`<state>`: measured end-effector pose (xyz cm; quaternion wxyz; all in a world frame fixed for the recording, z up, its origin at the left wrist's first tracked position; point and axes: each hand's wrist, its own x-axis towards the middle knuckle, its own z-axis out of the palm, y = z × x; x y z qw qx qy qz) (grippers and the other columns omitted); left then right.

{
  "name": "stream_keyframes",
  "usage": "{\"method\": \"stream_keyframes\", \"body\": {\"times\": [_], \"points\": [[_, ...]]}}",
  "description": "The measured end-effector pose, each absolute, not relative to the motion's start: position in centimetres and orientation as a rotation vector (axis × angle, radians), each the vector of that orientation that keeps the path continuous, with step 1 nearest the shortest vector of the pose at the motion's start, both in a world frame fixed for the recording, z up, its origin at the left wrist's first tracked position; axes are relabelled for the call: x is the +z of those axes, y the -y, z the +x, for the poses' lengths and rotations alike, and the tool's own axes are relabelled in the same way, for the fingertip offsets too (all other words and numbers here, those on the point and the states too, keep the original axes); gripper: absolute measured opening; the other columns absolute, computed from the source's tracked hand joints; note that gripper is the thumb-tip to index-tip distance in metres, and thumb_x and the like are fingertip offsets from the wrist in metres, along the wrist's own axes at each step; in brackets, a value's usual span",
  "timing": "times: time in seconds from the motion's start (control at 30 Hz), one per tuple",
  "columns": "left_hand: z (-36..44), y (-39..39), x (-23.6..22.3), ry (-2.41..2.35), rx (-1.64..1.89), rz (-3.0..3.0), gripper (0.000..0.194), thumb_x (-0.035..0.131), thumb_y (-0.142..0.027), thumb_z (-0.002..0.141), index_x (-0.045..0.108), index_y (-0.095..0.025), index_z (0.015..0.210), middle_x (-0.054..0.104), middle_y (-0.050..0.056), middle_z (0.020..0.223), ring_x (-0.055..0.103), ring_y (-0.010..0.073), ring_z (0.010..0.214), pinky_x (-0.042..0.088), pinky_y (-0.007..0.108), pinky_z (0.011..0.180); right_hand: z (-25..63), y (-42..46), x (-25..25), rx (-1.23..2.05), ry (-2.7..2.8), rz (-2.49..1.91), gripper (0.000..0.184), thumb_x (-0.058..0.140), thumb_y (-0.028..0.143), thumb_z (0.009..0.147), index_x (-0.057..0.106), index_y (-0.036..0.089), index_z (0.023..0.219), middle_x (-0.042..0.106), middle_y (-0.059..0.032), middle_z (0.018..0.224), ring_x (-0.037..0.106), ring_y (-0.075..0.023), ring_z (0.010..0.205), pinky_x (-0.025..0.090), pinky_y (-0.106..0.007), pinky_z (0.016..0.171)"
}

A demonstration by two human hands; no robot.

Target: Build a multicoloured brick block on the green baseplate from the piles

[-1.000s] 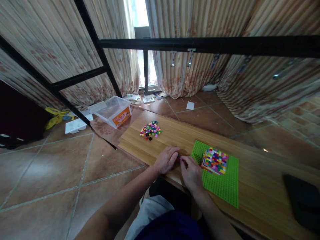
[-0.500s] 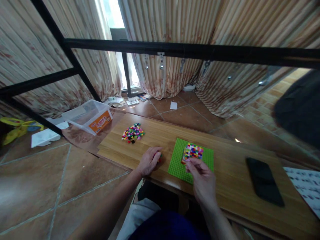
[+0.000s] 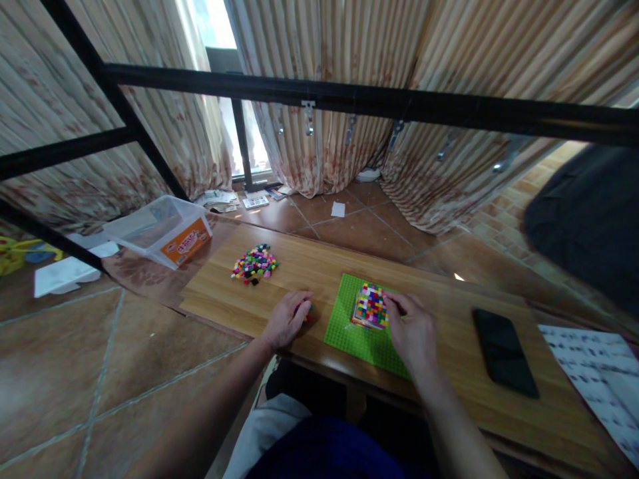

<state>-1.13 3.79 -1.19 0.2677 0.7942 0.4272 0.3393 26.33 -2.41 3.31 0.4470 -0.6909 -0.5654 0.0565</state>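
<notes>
A block of small multicoloured toy bricks (image 3: 370, 307) stands on a green studded baseplate (image 3: 339, 324). At the block's right edge is my right hand (image 3: 413, 332), its thumb and fingers pinched together on a small toy brick that they mostly hide. My left hand (image 3: 288, 322) rests on the table left of the baseplate, fingers curled over a few small bricks (image 3: 308, 315), partly showing by the thumb. Farther left lies a loose pile of small bricks (image 3: 254, 262) in many colours.
The wooden table (image 3: 449, 299) carries a dark phone (image 3: 505, 352) on the right, with a printed sheet (image 3: 594, 372) beyond it. A clear plastic box (image 3: 160, 229) with an orange label sits past the left end. A black metal bar (image 3: 349, 96) crosses ahead, before the curtains.
My right hand has gone from beside my left hand to the block's right edge, carrying a small brick. My left hand stays on the table. The view has turned rightward.
</notes>
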Motion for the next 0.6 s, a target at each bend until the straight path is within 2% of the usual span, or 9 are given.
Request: {"method": "stream_keyframes", "body": {"times": [0.27, 0.6], "points": [[-1.0, -4.0, -1.4, -1.152, 0.915, 2.123, 0.033, 0.042, -0.033, 0.103, 0.067, -0.018, 0.117, 0.072, 0.011, 0.119, 0.065, 0.0227, 0.114, 0.052, 0.040, 0.104, 25.8, 1.9, 1.8, -0.101, 1.552, -1.841, 0.044, 0.042, 0.047, 0.099, 0.077, 0.020, 0.097, 0.074, -0.0100, 0.098, 0.064, -0.0199, 0.086, 0.048, -0.034, 0.080], [-0.9, -3.8, -1.5, -1.135, 0.915, 2.113, 0.031, 0.042, -0.033, 0.104, 0.067, -0.019, 0.116, 0.072, 0.011, 0.117, 0.065, 0.0226, 0.112, 0.053, 0.040, 0.102, 26.0, 2.2, 1.6, -0.049, 1.478, -1.862, 0.052, 0.042, 0.059, 0.096, 0.076, 0.019, 0.098, 0.076, -0.0102, 0.094, 0.065, -0.0199, 0.076, 0.048, -0.034, 0.074]]}}
